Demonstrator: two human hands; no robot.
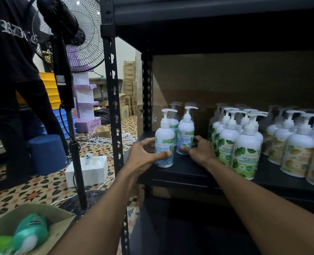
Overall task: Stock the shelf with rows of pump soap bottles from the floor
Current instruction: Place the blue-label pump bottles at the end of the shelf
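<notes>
Broadly, the black metal shelf (180, 172) sets the pattern for this step. On the right of its board stand two finished blocks, the green-leaf bottles (246, 155) and beyond them the yellow-label bottles (297, 155), each in straight files running from the front edge to the back. That is the layout to copy.

The blue-label group at the left end, near the upright post, is much smaller: two bottles at the back and two in front, with a bare strip of board between them and the green block.

I judge the step in hand to be squaring up that front pair. The left blue-label bottle (164, 138) and the right blue-label bottle (186, 133) both stand upright on the board, close beside each other; I cannot tell whether they touch.

The left hand (145, 155) wraps the left bottle, fingers behind and thumb across the label. The right hand (201, 150) pinches the lower body of the right bottle, thumb in front and fingers curled behind.

Gripping low like this suits tall bottles that carry a pump on top. The pair should slide straight back together until it meets the two behind, with labels facing forward. The right knuckles sit near the front green-leaf bottle, so that elbow should stay tucked in to avoid toppling the file.

Both pump spouts point right; setting every later one the same way would make the row read tidy.
</notes>
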